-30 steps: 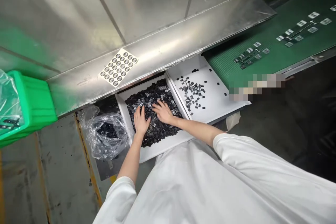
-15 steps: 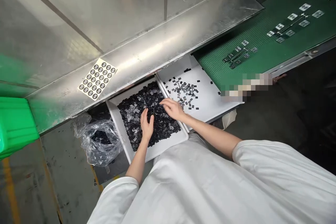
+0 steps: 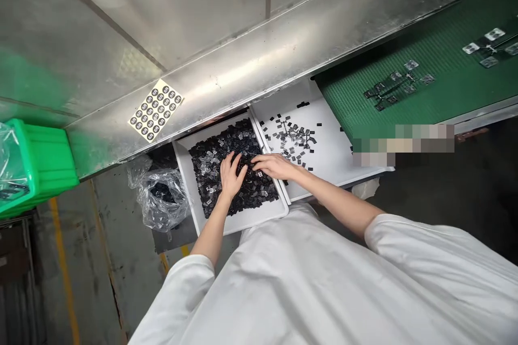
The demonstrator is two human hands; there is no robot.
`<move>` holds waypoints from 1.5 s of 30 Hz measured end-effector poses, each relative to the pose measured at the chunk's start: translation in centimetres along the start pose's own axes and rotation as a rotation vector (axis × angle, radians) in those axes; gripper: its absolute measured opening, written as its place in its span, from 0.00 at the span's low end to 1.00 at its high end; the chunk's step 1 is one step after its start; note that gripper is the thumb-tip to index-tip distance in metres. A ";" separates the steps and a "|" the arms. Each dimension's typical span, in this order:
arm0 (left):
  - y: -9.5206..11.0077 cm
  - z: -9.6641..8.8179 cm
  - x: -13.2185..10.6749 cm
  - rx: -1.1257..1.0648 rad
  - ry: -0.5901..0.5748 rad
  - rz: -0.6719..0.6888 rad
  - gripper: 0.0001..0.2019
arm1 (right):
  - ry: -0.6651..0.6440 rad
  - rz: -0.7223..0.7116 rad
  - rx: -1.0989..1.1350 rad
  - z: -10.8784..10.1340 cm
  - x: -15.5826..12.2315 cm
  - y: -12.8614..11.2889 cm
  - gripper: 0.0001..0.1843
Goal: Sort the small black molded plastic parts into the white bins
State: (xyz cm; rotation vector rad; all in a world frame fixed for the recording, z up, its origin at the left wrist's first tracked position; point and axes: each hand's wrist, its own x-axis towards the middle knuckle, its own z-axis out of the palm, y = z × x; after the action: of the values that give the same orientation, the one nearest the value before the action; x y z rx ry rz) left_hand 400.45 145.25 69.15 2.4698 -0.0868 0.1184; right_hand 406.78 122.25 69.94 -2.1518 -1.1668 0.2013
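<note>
Both your hands lay on the parts (image 3: 210,161) heaped in the tray (image 3: 243,220): left hand (image 3: 231,175) flat, fingers spread; right hand (image 3: 275,166) just beside it, fingers stretched loose, gripping nothing. Right of the tray sat a second tray (image 3: 332,151); beyond the tray, a sticker sheet (image 3: 156,109).

A ledge (image 3: 263,64) overhangs 2 trays side by side: the left tray (image 3: 251,220) holds a heap of parts (image 3: 214,161), the right tray (image 3: 332,156) few. A bag (image 3: 162,199) lies left, a belt (image 3: 424,97) right, a sticker sheet (image 3: 156,109) on the ledge
</note>
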 end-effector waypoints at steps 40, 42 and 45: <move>-1.9 1.2 -2.9 0.328 -0.069 -0.027 0.20 | 0.043 0.609 -0.273 -1.9 5.0 14.4 0.23; -2.1 1.1 -2.9 0.315 -0.069 -0.022 0.20 | 0.104 0.575 -0.237 -1.4 3.5 14.8 0.20; -2.4 1.1 -2.9 0.308 -0.063 -0.029 0.20 | 0.180 0.562 -0.143 -1.0 0.8 15.2 0.17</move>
State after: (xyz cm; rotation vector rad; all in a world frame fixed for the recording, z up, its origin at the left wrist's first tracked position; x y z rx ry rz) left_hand 397.85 146.54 66.50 2.7819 -0.0637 0.0438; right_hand 418.15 116.69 61.34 -2.5238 -0.4677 0.1663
